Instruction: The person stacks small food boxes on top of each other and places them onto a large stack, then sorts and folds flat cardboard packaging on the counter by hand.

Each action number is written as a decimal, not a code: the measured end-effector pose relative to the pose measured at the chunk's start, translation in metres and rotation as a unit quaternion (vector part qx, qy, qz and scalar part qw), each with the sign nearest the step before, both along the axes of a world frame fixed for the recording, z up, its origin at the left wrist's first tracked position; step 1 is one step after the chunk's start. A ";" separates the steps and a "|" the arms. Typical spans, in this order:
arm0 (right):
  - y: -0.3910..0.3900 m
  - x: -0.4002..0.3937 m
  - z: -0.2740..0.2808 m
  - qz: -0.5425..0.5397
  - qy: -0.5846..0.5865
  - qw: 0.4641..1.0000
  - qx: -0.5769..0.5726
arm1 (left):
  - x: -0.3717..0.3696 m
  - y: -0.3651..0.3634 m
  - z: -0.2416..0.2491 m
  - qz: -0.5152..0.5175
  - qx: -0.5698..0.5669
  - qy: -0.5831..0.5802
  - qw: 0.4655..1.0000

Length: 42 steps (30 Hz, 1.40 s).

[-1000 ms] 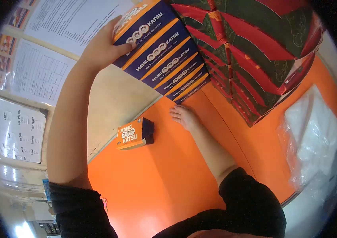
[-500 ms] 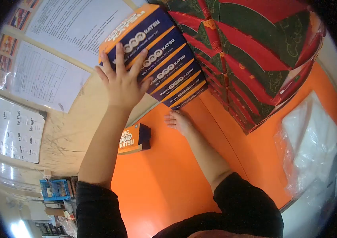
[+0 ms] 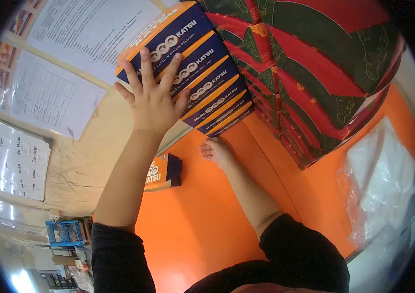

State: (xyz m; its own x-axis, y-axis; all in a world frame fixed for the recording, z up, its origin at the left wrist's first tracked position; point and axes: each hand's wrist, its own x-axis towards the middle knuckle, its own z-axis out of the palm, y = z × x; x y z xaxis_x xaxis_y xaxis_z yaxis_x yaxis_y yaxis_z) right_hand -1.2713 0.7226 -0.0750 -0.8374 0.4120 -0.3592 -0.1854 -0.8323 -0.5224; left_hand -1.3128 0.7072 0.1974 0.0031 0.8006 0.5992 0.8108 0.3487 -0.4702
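A tall stack of orange and dark-blue Katsu food boxes (image 3: 206, 90) stands on the orange table (image 3: 197, 224), against the wall. My left hand (image 3: 154, 100) lies on the front of the upper boxes, its fingers spread wide. Down at the foot of the stack is my right hand (image 3: 215, 151), just in front of the lowest box, fingers loosely extended and nothing seen in them. A single box of the same kind (image 3: 161, 172) sits on the table to the left, partly covered by my left forearm.
To the right of the stack rises a large bundle with red and dark-green patterned fabric (image 3: 310, 73). White plastic bags (image 3: 381, 171) lie at the right table edge. Printed sheets (image 3: 53, 93) and a whiteboard (image 3: 14, 158) hang on the left wall. A blue basket (image 3: 64, 233) is farther back.
The view has shifted slightly. My left hand stays spread on the upper boxes and my right hand stays by the foot of the stack; the boxes look unmoved.
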 end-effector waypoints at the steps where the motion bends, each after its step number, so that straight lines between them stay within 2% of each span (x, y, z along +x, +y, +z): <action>1: -0.001 0.001 0.002 0.000 0.000 1.000 0.000 | 0.000 0.000 0.000 -0.001 0.002 0.001 1.000; 7: -0.002 -0.002 -0.003 0.001 -0.010 1.000 0.011 | 0.000 0.000 -0.002 -0.009 0.006 0.004 1.000; 9: -0.004 -0.006 -0.006 0.028 -0.008 0.998 0.056 | 0.000 0.002 -0.003 -0.009 0.007 0.006 1.000; 13: -0.007 -0.007 -0.002 0.032 -0.023 0.997 0.071 | 0.003 0.004 0.002 -0.034 0.030 0.024 0.999; 18: -0.005 -0.003 0.005 0.034 -0.032 0.995 0.083 | 0.023 0.013 0.045 -0.039 0.104 0.053 0.992; 20: -0.005 -0.003 0.007 0.034 -0.028 0.995 0.086 | 0.010 0.028 0.070 -0.147 0.079 -0.014 0.986; 21: -0.005 -0.003 0.007 0.034 -0.025 0.995 0.087 | 0.012 0.034 0.080 -0.145 0.081 -0.014 0.986; 23: -0.007 -0.005 0.005 0.034 -0.027 0.995 0.092 | 0.017 0.043 0.096 -0.035 -0.010 -0.224 0.974; 24: -0.007 -0.005 0.004 0.032 -0.030 0.995 0.095 | 0.018 0.044 0.099 -0.016 -0.035 -0.341 0.939; 25: -0.005 -0.005 0.003 0.033 -0.029 0.994 0.095 | 0.016 0.043 0.099 -0.015 -0.035 -0.340 0.940; 26: -0.005 -0.005 0.002 0.031 -0.021 0.995 0.094 | 0.014 0.040 0.097 -0.074 -0.001 -0.189 0.979; 27: -0.007 -0.003 0.003 0.029 -0.012 0.995 0.091 | 0.013 0.035 0.096 -0.130 0.030 -0.031 0.991; 28: -0.010 -0.002 -0.002 0.031 -0.008 0.996 0.089 | 0.019 0.025 0.094 -0.128 0.027 -0.027 0.991; 30: -0.016 0.002 -0.008 -0.020 -0.008 0.955 0.295 | 0.043 -0.017 0.084 -0.142 -0.012 -0.054 0.988; 31: -0.020 0.001 -0.010 -0.019 0.002 0.954 0.299 | 0.062 -0.046 0.079 -0.133 -0.059 -0.098 0.985; 32: -0.025 0.002 -0.011 -0.038 -0.018 0.913 0.405 | 0.081 -0.080 0.071 -0.129 -0.109 -0.140 0.976; 33: -0.030 0.006 -0.010 -0.059 -0.038 0.859 0.506 | 0.090 -0.120 0.057 -0.073 -0.216 -0.146 0.963; 34: -0.037 0.015 -0.005 -0.064 -0.029 0.855 0.513 | 0.095 -0.162 0.045 -0.057 -0.315 -0.179 0.930; 35: -0.045 0.026 0.000 -0.098 -0.062 0.808 0.578 | 0.102 -0.208 0.024 -0.030 -0.388 -0.201 0.899; 36: -0.053 0.039 0.006 -0.133 -0.096 0.752 0.638 | 0.110 -0.262 0.002 0.042 -0.452 -0.174 0.874; 37: -0.067 0.059 0.012 -0.115 -0.099 0.742 0.652 | 0.118 -0.332 -0.026 0.112 -0.482 -0.212 0.843; 38: -0.082 0.081 0.013 -0.097 -0.105 0.731 0.667 | 0.132 -0.405 -0.054 0.240 -0.491 -0.313 0.776; 39: -0.095 0.104 0.012 -0.072 -0.094 0.717 0.687 | 0.163 -0.475 -0.074 0.227 -0.392 -0.231 0.861; 40: -0.104 0.125 0.011 -0.048 -0.083 0.700 0.707 | 0.187 -0.518 -0.089 0.269 -0.368 -0.284 0.844; 41: -0.110 0.145 0.013 -0.051 -0.085 0.692 0.715 | 0.208 -0.542 -0.094 0.330 -0.361 -0.356 0.796; 42: -0.118 0.166 0.016 -0.008 -0.084 0.671 0.737 | 0.224 -0.548 -0.095 0.376 -0.357 -0.427 0.741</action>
